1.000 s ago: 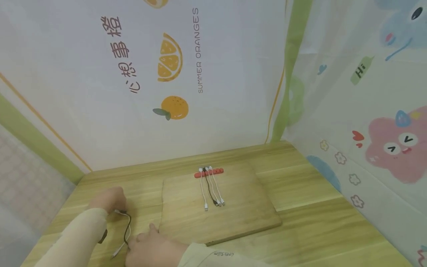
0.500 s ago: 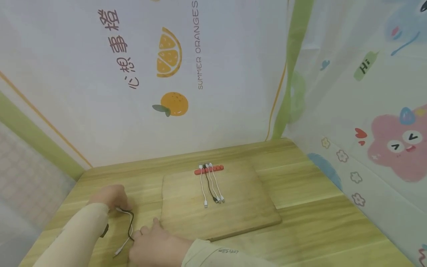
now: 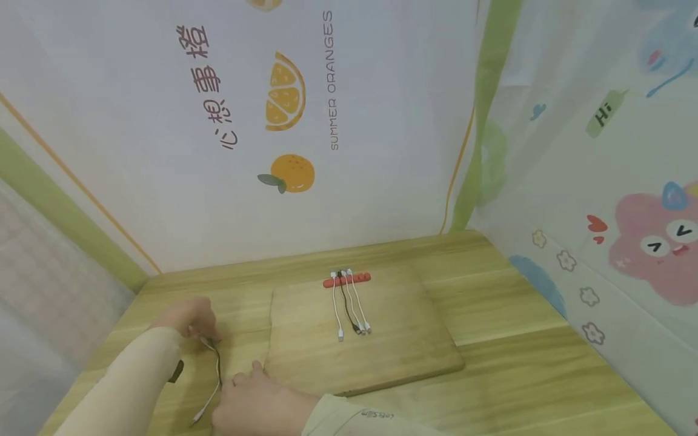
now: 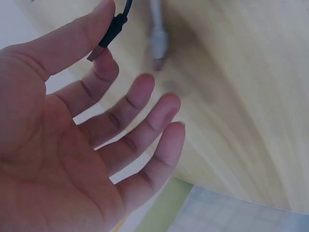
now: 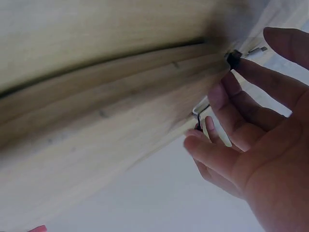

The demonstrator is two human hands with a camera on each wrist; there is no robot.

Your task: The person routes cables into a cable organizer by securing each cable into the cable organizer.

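Observation:
In the left wrist view, my left hand (image 4: pixel 72 121) pinches the dark plug of a black USB cable (image 4: pixel 115 30) between thumb and index finger, with the other fingers spread loosely. A white cable (image 4: pixel 157 41) hangs beside it, blurred. In the head view, the black cable (image 3: pixel 219 363) runs down the table toward my right hand (image 3: pixel 259 402), beside a white cable (image 3: pixel 206 404). My right index fingertip touches the black cable's other plug (image 5: pixel 234 58) in the right wrist view, while the thumb stands apart. The white plug (image 5: pixel 256 51) lies just beyond.
A wooden board (image 3: pixel 311 363) lies to the right of both hands. Near its far edge, a red cable holder (image 3: pixel 328 283) carries several short cables, white ones and one black (image 3: pixel 347 306). Printed curtains (image 3: pixel 392 121) enclose the wooden table (image 3: pixel 523 357) at the back and sides.
The black cable, bent a second ago, now runs straighter between the hands. My left hand has shifted slightly toward the board; the right hand stays about where it was. The head view has tilted a little.

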